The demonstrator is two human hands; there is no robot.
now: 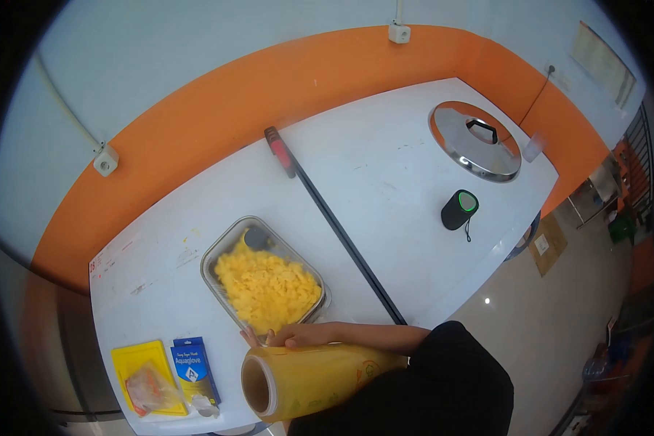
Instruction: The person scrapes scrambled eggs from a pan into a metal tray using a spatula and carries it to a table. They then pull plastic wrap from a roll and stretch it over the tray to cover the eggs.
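A large roll of yellow plastic wrap (320,374) with a cardboard core lies across the near side, its open end facing left. My right hand (301,335) reaches over the roll from the right and grips its top side. Fingertips of my left hand (250,336) show past the roll's upper left edge; the rest is hidden behind the roll. Just beyond my hands stands a rectangular metal tray (209,263) heaped with yellow, crumbly pieces (269,287). A dark round object (256,237) sits at the tray's far end.
A long black bar (349,243) with a red-and-black end crosses the white table (385,167). At right are a black speaker (458,211) and a shiny pot lid (476,142). A yellow board (134,356) bearing a plastic bag (152,389) and a blue Aquaglove box (194,367) lie front left.
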